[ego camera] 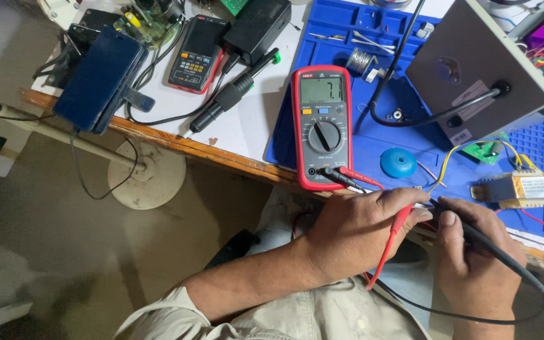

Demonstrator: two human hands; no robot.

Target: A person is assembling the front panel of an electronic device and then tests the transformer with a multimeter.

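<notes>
Two probes are already plugged into the meter (322, 126) and in grip, left hand (360, 230) pinching the red probe (390, 242), right hand (476, 261) closed round the black probe (481, 238), tips hidden near the yellow transformer (524, 189) beyond the knuckles on the tabletop (247, 119).

I see the bench evenly lit from above, bright on the white top and the blue mat (360, 151). The meter (322, 126) is sharp, and I can see its screen without glare. A soft shine lies on the grey box (473, 69). The floor (45, 252) at the left is dim and a little blurred. My hands throw only weak shadows, and straight lines bend slightly near the edges
</notes>
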